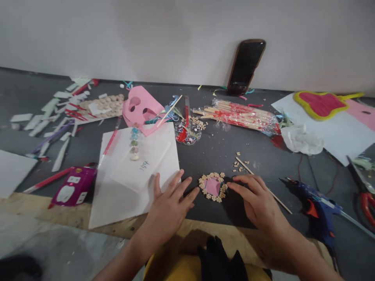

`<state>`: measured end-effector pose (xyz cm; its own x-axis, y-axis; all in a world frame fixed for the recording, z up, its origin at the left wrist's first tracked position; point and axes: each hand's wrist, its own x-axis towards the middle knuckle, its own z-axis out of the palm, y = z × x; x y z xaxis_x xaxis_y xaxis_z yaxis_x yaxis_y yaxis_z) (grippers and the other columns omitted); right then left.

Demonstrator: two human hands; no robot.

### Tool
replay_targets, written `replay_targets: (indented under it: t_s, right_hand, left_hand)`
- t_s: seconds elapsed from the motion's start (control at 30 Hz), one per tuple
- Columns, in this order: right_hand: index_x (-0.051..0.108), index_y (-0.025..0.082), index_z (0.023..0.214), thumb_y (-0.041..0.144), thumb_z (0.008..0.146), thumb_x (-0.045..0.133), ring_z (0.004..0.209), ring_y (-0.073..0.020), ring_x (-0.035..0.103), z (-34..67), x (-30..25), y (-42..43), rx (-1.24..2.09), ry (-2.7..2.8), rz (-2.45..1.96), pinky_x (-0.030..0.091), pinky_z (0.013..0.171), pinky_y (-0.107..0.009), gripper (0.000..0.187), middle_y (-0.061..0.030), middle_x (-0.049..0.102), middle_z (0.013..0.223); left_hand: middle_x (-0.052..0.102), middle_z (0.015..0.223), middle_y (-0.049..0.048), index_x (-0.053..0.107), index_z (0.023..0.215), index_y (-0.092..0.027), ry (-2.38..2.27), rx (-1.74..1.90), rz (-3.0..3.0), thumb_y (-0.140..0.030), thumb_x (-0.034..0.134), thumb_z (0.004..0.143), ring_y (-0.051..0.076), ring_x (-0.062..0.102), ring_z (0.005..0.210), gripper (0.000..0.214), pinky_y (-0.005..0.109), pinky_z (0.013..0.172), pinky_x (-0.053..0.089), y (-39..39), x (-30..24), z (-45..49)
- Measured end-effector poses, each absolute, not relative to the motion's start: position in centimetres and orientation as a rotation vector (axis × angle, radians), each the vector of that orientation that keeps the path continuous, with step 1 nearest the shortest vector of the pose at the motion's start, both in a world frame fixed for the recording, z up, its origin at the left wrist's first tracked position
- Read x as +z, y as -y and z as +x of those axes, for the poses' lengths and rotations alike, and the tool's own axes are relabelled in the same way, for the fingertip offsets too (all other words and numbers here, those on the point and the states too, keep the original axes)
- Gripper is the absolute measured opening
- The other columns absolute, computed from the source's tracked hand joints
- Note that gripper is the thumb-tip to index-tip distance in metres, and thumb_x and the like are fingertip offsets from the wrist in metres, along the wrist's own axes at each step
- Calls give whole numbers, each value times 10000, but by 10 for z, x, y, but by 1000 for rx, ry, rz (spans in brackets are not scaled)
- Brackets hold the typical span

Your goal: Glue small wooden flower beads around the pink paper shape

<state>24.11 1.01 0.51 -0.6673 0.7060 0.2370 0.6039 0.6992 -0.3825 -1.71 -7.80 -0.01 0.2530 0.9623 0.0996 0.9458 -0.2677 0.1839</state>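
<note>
A small pink piece (213, 186) lies on the dark tabletop, ringed by small tan flower-like clusters (217, 198). My left hand (171, 201) rests with fingers spread, partly over a white sheet (117, 203); one fingertip is beside the ring's left edge. On the other side, my right hand (258, 197) has its index finger extended to the ring's right edge, apparently touching it. Its lower fingers are partly hidden, and I see nothing held. A thin wooden stick (279, 201) passes beneath or behind my right hand, near some short cut stick bits (238, 166).
A blue glue gun (318, 208) and red-handled scissors (366, 203) lie at right. Bagged red-tipped sticks (240, 115), a leaning phone (246, 66) and crumpled tissue (301, 139) are behind. Pink cut paper (142, 107), white scraps (43, 123) and a purple packet (74, 186) sit left.
</note>
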Motion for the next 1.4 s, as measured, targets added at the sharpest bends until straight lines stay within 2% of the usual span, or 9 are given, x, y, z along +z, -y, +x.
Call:
replay_targets:
  t_s: [0.07,0.17,0.27,0.37,0.57,0.87,1.07,1.27,1.4]
  right_hand:
    - [667,254,1109,85,875,418,1094,-227,499,239,8,-8,390,2574,-1014,486,898,-423,382,-91,599,1130]
    - [632,294,1185,283,881,536,1221,-300,391,232,16,-6,390,2695,-994,417,960,-514,319,-96,525,1269]
    - [598,345,1235,440,879,528,1285,-347,309,224,20,-8,342,2791,-935,364,970,-570,374,-82,457,1370]
    - [614,358,1208,498,878,510,1315,-356,273,219,18,-13,321,2819,-934,328,991,-576,373,-69,418,1426]
    - [613,340,1215,528,873,508,1346,-380,237,219,10,-13,306,2845,-946,305,1007,-601,404,-87,364,1475]
    - [563,285,1291,659,853,417,1360,-434,181,216,3,10,264,2780,-1080,297,985,-648,594,-141,269,1514]
    - [576,255,1274,630,887,361,1363,-445,166,209,-2,25,254,2677,-1212,276,990,-662,580,-155,248,1507]
    - [582,263,1257,597,898,379,1354,-433,189,207,-5,27,274,2640,-1239,292,986,-653,530,-147,261,1498]
    - [595,269,1237,598,893,393,1356,-423,194,207,-6,26,257,2624,-1240,283,998,-641,517,-143,286,1482]
  left_hand:
    - [569,1339,23,547,1252,-359,-1818,256,2447,-325,532,911,291,366,1362,343,654,1116,-57,77,-1,-18]
    - [564,1344,23,545,1253,-358,-1802,238,2458,-347,533,911,295,355,1365,342,651,1113,-62,75,-2,-20]
    - [571,1329,31,556,1239,-366,-1792,264,2481,-384,579,881,302,362,1355,359,663,1102,-63,75,-4,-20]
    - [574,1315,32,561,1232,-377,-1792,247,2485,-401,614,855,301,370,1344,381,664,1101,-56,73,-4,-20]
    - [572,1306,31,562,1232,-389,-1786,252,2493,-438,615,845,322,366,1329,394,670,1098,-39,70,-4,-22]
    - [525,1349,44,516,1276,-400,-1742,212,2514,-449,569,873,329,345,1333,410,687,1089,11,62,0,-25]
    - [510,1356,40,531,1254,-389,-1678,233,2538,-479,559,870,337,328,1341,395,689,1086,15,55,0,-31]
    - [607,1199,48,598,1150,-263,-1701,430,2433,-250,505,922,264,395,1305,247,580,1132,93,44,2,-32]
    - [634,1160,45,594,1154,-247,-1715,508,2298,-269,520,920,259,419,1272,247,545,1118,130,33,4,-21]
